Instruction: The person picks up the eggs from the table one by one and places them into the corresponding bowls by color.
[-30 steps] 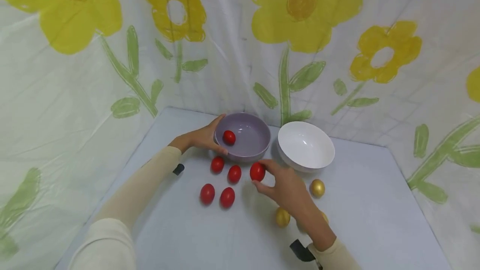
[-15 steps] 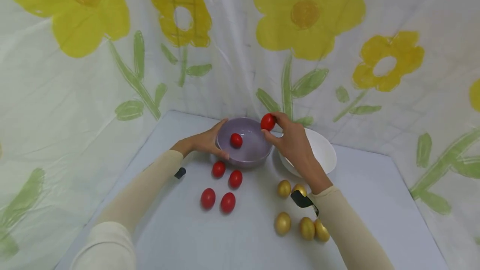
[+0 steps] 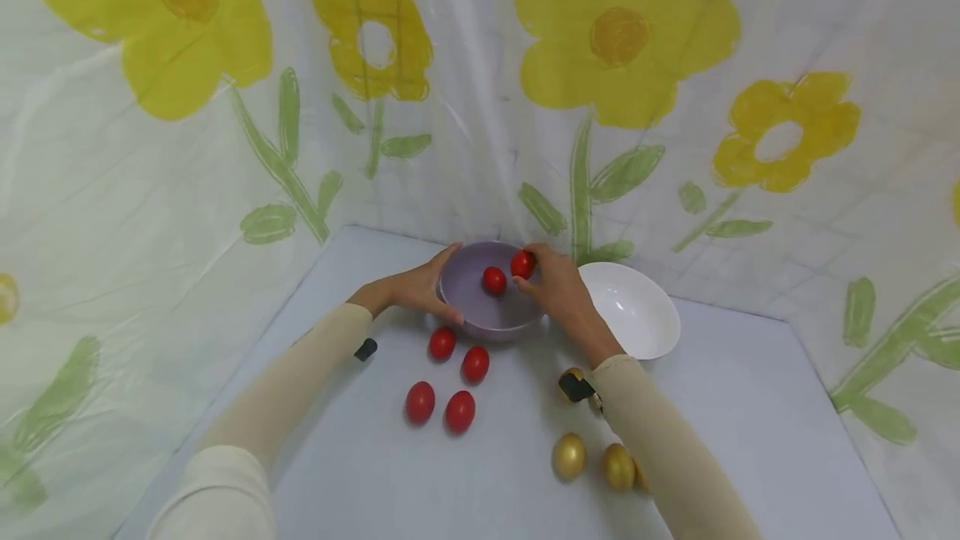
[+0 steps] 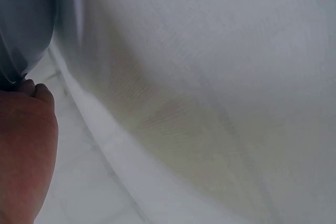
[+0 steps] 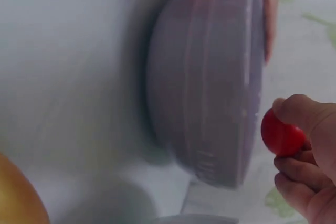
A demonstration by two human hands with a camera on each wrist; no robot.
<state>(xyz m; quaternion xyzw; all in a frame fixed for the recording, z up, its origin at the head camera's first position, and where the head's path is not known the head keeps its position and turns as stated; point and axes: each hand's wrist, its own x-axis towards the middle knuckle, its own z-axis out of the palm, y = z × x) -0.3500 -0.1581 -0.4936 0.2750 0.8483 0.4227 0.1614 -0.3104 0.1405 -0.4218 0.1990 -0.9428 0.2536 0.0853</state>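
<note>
A purple bowl stands near the back of the table. My left hand grips its left side, thumb toward the front and fingers toward the back. One red egg lies inside. Over the bowl's right side, my right hand pinches another red egg between thumb and fingers. The right wrist view has this egg just beyond the rim, apart from it. In the left wrist view, only part of the left hand and the bowl's dark side appear.
Several red eggs lie on the table in front of the purple bowl. To the right stands a white bowl. Several golden eggs lie nearer, some partly hidden by the right forearm. A flowered curtain hangs behind.
My right hand has carried its red egg up from the table, then left and down over the purple bowl. Inside, the other egg has rolled rightward. My left hand keeps its grip.
</note>
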